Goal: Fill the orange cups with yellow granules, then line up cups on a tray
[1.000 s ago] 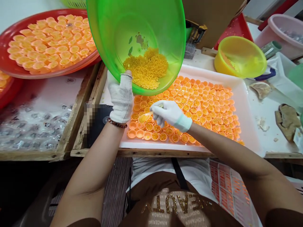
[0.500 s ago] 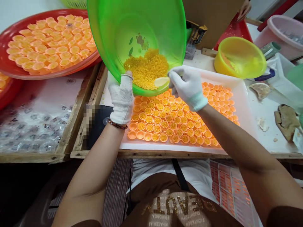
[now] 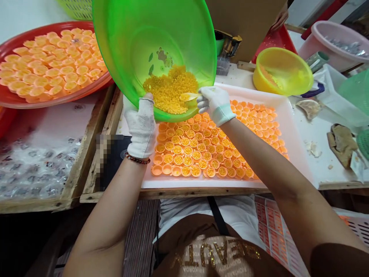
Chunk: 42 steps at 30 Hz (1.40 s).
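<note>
My left hand [image 3: 140,125], in a white glove, grips the lower left rim of a green basin [image 3: 121,50], thumb over the edge. The basin is tilted towards me, and small yellow pellets [image 3: 170,92] are heaped at its lower side. Gloved too, my right hand [image 3: 215,103] is closed on the handle of a pale spoon [image 3: 188,97], whose bowl lies over the pellets with some yellow in it. Beneath the basin is a white tray [image 3: 296,154] of small orange cups [image 3: 206,156]. Many of the nearer cups hold yellow pellets; several at the front left look unfilled.
On the left, a red basin [image 3: 17,105] holds orange cups, above clear plastic pieces [image 3: 37,169]. A yellow bowl [image 3: 282,71], a pink tub [image 3: 331,42] and a brown cloth-like piece [image 3: 341,144] are at right. Another person's hand [image 3: 279,20] shows at the back.
The spoon has turned and now carries yellow pellets near its bowl. My right hand has shifted slightly left with it. The whole view has shifted a little; my left hand still grips the basin.
</note>
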{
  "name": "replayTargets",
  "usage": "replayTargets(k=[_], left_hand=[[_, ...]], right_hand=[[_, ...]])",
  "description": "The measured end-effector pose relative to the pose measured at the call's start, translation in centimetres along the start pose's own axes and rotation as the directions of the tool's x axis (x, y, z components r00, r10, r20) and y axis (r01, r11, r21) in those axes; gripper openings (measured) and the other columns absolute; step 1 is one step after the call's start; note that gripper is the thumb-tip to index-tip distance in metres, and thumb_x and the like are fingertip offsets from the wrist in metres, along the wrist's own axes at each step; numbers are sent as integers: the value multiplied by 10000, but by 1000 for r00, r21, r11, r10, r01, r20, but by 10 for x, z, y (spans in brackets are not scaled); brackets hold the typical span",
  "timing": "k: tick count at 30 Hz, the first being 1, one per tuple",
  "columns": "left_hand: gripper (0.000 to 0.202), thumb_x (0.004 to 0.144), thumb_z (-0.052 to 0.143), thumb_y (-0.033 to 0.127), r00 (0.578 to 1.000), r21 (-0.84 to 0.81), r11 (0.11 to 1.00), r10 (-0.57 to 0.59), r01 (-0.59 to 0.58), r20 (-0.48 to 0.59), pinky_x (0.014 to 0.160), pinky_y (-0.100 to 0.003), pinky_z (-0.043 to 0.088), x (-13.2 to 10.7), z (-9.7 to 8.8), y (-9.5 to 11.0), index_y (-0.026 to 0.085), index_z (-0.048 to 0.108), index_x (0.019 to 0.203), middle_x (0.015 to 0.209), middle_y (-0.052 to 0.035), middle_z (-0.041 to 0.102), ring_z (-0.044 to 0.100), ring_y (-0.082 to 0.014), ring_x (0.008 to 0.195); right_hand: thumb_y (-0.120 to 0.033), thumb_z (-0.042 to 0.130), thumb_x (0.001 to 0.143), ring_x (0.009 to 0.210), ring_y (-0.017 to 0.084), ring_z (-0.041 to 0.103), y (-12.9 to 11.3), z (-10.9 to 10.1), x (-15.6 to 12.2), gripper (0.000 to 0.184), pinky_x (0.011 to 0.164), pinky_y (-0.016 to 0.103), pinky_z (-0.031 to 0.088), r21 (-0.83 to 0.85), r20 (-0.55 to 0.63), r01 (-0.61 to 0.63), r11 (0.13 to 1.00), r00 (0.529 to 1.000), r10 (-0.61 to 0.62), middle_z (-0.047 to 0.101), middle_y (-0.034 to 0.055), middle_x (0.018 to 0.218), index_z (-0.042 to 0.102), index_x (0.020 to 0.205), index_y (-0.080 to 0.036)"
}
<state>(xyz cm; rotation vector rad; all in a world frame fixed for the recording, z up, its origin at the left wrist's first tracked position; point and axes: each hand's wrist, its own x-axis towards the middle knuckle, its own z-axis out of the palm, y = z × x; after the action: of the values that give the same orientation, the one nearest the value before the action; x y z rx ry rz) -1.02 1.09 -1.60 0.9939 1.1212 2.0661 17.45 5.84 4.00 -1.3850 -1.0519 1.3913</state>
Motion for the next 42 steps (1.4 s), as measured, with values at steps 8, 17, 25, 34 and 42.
replayTargets(k=[8,17,25,34,42], left_hand=[[162,849,705,261,1000,14,1000,1,-2,9,934,-370,541,-1,1,3,206,579,934,1048,-57,704,662,-158,957],[110,871,676,252,999,6,1000,-20,20,48,994,-397,525,-1,0,4,259,573,909,1051,-38,691,652,-193,1041],[161,863,712,303,999,15,1000,-19,18,33,901,-355,534,-1,0,5,225,590,931,1019,-33,673,648,-167,941],[173,802,711,310,999,-16,1000,-19,20,46,1011,-439,550,-1,1,6,240,600,915,1098,-67,710,675,-223,1057],[204,827,728,327,999,-10,1000,24,-24,27,1003,-425,559,-1,2,3,268,634,998,1060,-33,707,684,-217,1070]], right_hand=[[-228,599,952,485,72,523,25,-1,-69,85,394,186,417,13,350,-218,976,915,199,614,-10,667,632,904,-166],[-251,497,993,707,153,662,61,37,-115,178,670,285,525,-452,646,491,744,756,-106,690,31,792,627,892,-182],[-316,465,1046,870,176,675,18,-2,-97,255,792,307,520,-450,540,749,487,662,-519,714,62,932,686,1012,-194],[-188,547,944,661,154,624,7,4,14,163,611,286,532,-508,88,317,801,944,-318,593,24,685,581,785,-201],[-163,523,978,533,67,510,5,4,8,155,488,186,442,-9,22,-22,1000,1000,23,534,-30,652,525,827,-196]])
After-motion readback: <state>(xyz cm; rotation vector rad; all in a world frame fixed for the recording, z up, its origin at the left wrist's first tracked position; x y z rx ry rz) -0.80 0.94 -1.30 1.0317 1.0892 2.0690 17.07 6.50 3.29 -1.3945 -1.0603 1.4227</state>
